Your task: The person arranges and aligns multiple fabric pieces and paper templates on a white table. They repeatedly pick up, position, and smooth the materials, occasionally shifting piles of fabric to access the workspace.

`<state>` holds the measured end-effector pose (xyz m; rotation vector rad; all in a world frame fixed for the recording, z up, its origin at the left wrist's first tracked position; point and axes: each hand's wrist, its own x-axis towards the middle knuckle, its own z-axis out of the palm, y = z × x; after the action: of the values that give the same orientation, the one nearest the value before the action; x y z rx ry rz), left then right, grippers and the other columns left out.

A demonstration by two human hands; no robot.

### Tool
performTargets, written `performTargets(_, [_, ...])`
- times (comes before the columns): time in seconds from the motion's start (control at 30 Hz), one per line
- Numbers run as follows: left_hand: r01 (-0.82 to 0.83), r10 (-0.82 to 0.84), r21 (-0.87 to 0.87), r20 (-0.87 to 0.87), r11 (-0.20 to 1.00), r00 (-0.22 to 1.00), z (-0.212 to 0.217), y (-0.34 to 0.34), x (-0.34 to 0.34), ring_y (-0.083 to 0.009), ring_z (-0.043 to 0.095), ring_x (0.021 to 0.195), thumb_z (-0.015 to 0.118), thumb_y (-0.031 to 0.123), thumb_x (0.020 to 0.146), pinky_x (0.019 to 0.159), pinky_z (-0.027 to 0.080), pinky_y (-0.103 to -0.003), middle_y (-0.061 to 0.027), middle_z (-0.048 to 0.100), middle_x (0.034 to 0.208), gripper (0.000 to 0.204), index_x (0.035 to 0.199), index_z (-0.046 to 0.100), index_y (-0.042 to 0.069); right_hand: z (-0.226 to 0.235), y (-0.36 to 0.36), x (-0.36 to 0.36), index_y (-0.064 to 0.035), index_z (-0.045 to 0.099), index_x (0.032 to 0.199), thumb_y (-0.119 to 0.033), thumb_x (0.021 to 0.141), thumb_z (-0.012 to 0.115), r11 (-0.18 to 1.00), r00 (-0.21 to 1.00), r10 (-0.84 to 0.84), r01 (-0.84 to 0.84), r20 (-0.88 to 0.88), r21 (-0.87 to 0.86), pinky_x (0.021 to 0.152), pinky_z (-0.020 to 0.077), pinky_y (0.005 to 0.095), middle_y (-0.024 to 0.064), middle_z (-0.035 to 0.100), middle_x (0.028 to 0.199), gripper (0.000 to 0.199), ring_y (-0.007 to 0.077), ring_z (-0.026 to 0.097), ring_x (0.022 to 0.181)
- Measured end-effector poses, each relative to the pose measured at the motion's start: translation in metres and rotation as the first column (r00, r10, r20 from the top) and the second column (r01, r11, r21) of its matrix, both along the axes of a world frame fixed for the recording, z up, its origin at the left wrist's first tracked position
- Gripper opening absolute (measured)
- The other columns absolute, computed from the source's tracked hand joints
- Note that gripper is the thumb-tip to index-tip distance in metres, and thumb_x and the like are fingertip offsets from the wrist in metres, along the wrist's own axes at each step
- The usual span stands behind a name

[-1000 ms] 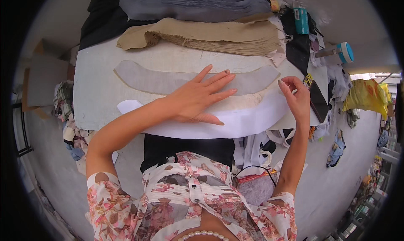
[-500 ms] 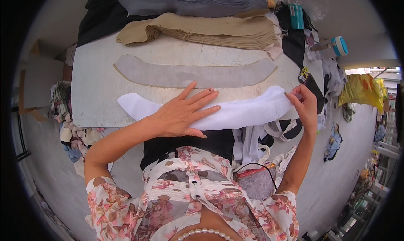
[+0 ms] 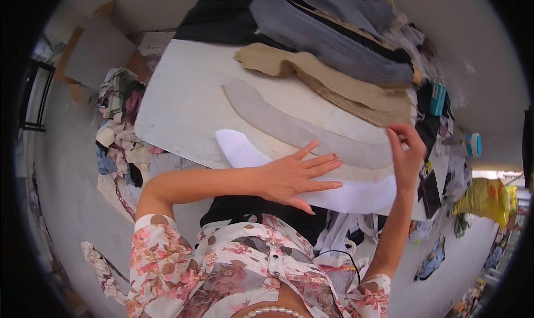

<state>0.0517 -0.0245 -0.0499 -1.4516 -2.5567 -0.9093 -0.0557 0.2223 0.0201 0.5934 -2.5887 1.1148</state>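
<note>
My left hand (image 3: 297, 175) lies flat, fingers spread, on a white curved fabric piece (image 3: 356, 194) at the near edge of the white table (image 3: 183, 101). At that piece's right end my right hand (image 3: 408, 155) pinches the fabric edges where the white piece meets a grey curved piece (image 3: 289, 124) lying just beyond it. A cream curved piece (image 3: 364, 173) shows between the two.
Stacks of tan (image 3: 339, 87), grey (image 3: 334, 40) and black (image 3: 222, 18) fabric lie at the table's far side. Cloth scraps (image 3: 119, 129) pile on the floor at left. Teal containers (image 3: 436, 98) and clutter sit at right, with a yellow bag (image 3: 489, 198) beyond.
The view has tilted, so the table now runs diagonally. My left hand stays flat on the white piece; my right hand has lifted to the grey piece's right end.
</note>
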Motion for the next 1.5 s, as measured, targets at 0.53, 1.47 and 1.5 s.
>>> performTargets(0.53, [-0.709,0.628,-0.203,-0.345,0.676,0.698,-0.02,-0.118,-0.134,-0.03,0.053,0.12,0.066,0.01,0.076,0.094,0.045,-0.039,-0.0142,0.056,0.127,0.056,0.129,0.05,0.004,-0.044,-0.094,-0.069,-0.0047,0.057,0.108,-0.011,0.072,0.073,0.77,0.928,0.336,-0.173,-0.161,0.614,0.075,0.0482,0.0403,0.0091,0.057,0.109,0.041,0.03,0.056,0.1])
performTargets(1.47, [-0.818,0.843,0.229,-0.021,0.527,0.538,0.01,-0.179,-0.1,-0.0225,0.067,0.091,0.066,0.006,0.082,0.079,0.052,-0.033,-0.0077,0.07,0.103,0.026,0.108,0.07,0.011,-0.045,-0.217,-0.088,-0.0048,0.068,0.084,-0.015,0.079,0.067,0.914,0.915,0.403,-0.402,-0.019,0.059,0.066,0.0499,0.0376,0.0126,0.067,0.078,0.012,0.0293,0.065,0.073])
performTargets(1.5, [-0.781,0.812,0.235,-0.087,0.579,0.577,0.009,-0.173,-0.101,-0.0232,0.066,0.092,0.067,0.006,0.082,0.08,0.052,-0.033,-0.0079,0.069,0.105,0.026,0.108,0.07,0.011,-0.042,-0.204,-0.087,-0.0051,0.068,0.085,-0.015,0.079,0.067,0.92,0.921,0.389,-0.387,-0.023,0.06,0.066,0.05,0.0375,0.0122,0.067,0.078,0.011,0.029,0.065,0.073])
